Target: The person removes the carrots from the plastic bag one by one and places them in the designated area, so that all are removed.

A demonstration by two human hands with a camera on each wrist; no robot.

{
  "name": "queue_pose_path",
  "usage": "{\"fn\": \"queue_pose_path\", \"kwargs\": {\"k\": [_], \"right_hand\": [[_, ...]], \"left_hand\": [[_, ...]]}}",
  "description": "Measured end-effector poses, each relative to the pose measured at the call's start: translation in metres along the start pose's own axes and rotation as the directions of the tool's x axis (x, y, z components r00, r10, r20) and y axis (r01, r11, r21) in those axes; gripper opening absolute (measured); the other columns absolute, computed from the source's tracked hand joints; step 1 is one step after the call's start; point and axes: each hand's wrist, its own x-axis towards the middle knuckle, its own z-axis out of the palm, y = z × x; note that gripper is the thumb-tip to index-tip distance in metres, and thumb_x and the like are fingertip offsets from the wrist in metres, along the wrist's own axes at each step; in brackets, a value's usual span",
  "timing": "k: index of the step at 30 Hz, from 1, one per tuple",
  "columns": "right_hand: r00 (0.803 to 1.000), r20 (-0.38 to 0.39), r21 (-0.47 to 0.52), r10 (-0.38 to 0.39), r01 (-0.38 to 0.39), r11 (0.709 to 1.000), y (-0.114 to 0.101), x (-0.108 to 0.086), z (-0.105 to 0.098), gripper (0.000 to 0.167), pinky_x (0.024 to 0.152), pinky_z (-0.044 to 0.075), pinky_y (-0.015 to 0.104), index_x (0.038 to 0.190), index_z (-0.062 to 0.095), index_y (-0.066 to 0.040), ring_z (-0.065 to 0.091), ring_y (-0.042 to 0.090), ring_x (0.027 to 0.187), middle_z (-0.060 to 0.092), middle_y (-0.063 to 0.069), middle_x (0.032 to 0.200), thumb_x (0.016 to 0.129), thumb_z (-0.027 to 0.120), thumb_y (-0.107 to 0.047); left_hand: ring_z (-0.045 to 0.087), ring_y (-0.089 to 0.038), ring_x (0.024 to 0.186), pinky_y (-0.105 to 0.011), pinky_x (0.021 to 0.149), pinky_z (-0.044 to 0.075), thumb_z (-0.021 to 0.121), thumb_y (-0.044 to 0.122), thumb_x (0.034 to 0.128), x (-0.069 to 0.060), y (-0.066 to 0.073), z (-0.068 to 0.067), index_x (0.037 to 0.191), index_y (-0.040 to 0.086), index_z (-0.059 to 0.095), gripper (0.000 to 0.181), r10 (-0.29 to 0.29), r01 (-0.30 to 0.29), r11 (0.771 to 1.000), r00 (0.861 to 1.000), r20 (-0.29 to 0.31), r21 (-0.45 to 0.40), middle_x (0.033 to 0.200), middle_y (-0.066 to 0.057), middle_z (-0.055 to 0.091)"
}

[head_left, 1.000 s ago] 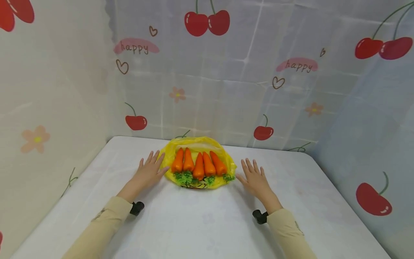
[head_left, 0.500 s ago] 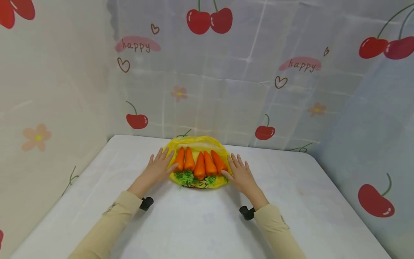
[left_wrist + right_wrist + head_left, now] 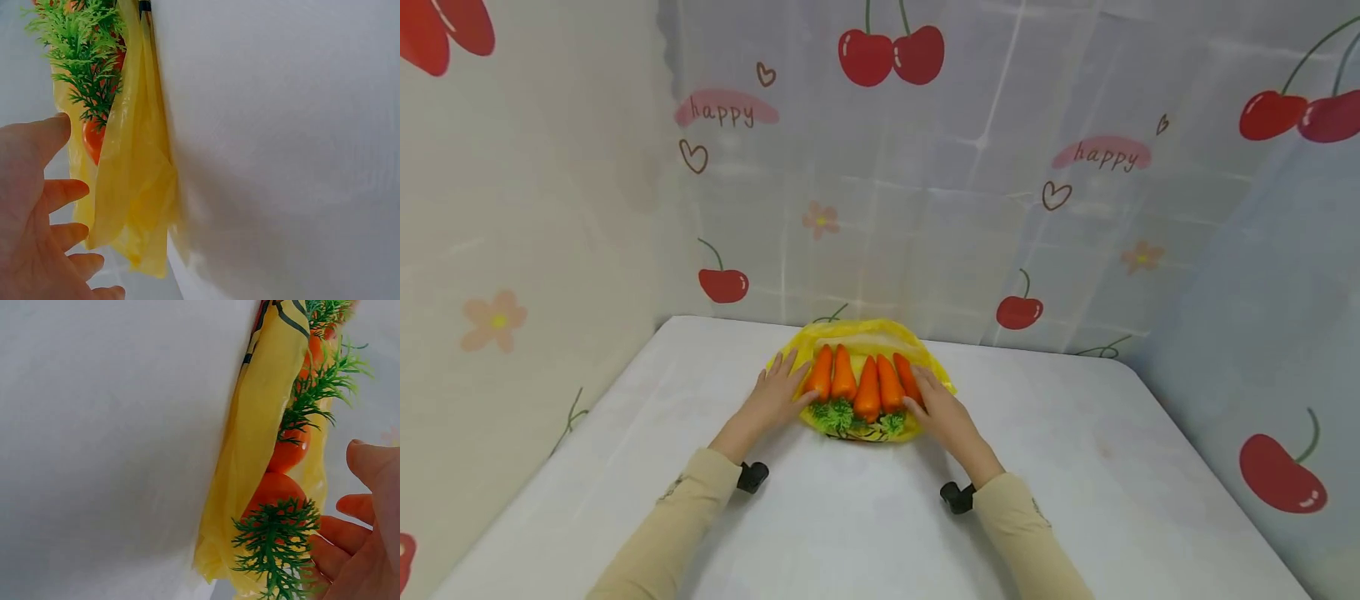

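Several orange carrots [image 3: 867,390] with green leafy tops [image 3: 832,415] lie side by side on an opened yellow plastic bag [image 3: 880,330]. My left hand [image 3: 767,402] is at the bag's left edge, beside the leftmost carrot, with its fingers spread and loosely bent. In the left wrist view the thumb and fingertips stand close to the yellow bag [image 3: 137,181]; contact is unclear. My right hand [image 3: 947,417] reaches over the right edge and partly covers the rightmost carrot. In the right wrist view its fingers [image 3: 344,534] are beside a carrot's green top [image 3: 272,540], the thumb held apart.
The bag lies toward the back of a white-covered table [image 3: 850,517], near a curtain [image 3: 880,208] printed with cherries and hearts. Another wall stands at the left [image 3: 550,208]. Black wrist cameras [image 3: 752,477] sit at both cuffs.
Both hands have moved inward, from beside the bag to over its left and right edges. The right hand now covers part of the rightmost carrot. The carrots have drawn slightly closer on the right.
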Motion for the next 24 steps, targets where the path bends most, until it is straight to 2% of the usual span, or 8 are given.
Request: {"fn": "queue_pose_path", "kwargs": {"k": [5,9,12,17,24], "right_hand": [[1.0,0.005,0.007,0.029,-0.029,1.0,0.0,-0.001,0.004,0.06,0.101,0.031,0.05,0.146,0.031,-0.003,0.033,0.033,0.131,0.033,0.018,0.146,0.095,0.055,-0.027],[0.999,-0.016,-0.001,0.029,-0.029,1.0,0.003,0.0,0.005,0.058,0.102,0.032,0.048,0.144,0.034,-0.003,0.034,0.032,0.13,0.035,0.017,0.145,0.096,0.055,-0.025],[0.999,-0.027,-0.003,0.042,-0.042,0.999,0.005,0.0,0.007,0.056,0.102,0.032,0.047,0.144,0.036,-0.004,0.036,0.031,0.129,0.036,0.017,0.144,0.096,0.056,-0.025],[0.998,-0.036,0.012,0.057,-0.056,0.998,0.007,0.002,0.009,0.056,0.102,0.031,0.047,0.141,0.04,0.0,0.038,0.033,0.128,0.039,0.019,0.142,0.094,0.058,-0.024],[0.996,-0.033,0.048,0.084,-0.082,0.995,0.011,0.004,0.014,0.055,0.103,0.031,0.046,0.138,0.043,0.002,0.039,0.033,0.127,0.042,0.019,0.139,0.092,0.062,-0.021]], "left_hand": [[0.014,-0.048,0.133,-0.058,0.103,0.022,0.057,0.024,0.094,-0.005,-0.006,0.004,0.139,-0.007,0.038,0.057,-0.047,0.045,0.996,0.999,-0.027,-0.073,0.149,-0.031,0.006],[0.022,-0.047,0.131,-0.055,0.103,0.025,0.055,0.024,0.0954,-0.006,-0.011,0.005,0.141,-0.006,0.034,0.059,-0.105,0.104,0.986,0.995,0.006,-0.132,0.149,-0.031,0.001],[0.027,-0.048,0.128,-0.055,0.102,0.026,0.053,0.025,0.0963,-0.007,-0.013,0.005,0.141,-0.008,0.033,0.058,-0.11,0.112,0.981,0.994,0.02,-0.158,0.147,-0.034,0.011],[0.032,-0.046,0.127,-0.052,0.104,0.025,0.054,0.021,0.0955,-0.008,-0.015,0.005,0.138,-0.013,0.034,0.058,-0.08,0.079,0.979,0.997,0.004,-0.185,0.137,-0.034,0.034],[0.034,-0.045,0.126,-0.052,0.103,0.026,0.057,0.013,0.0936,-0.009,-0.017,0.007,0.136,-0.013,0.037,0.053,-0.084,0.074,0.967,0.996,-0.031,-0.244,0.136,-0.031,0.038]]}}
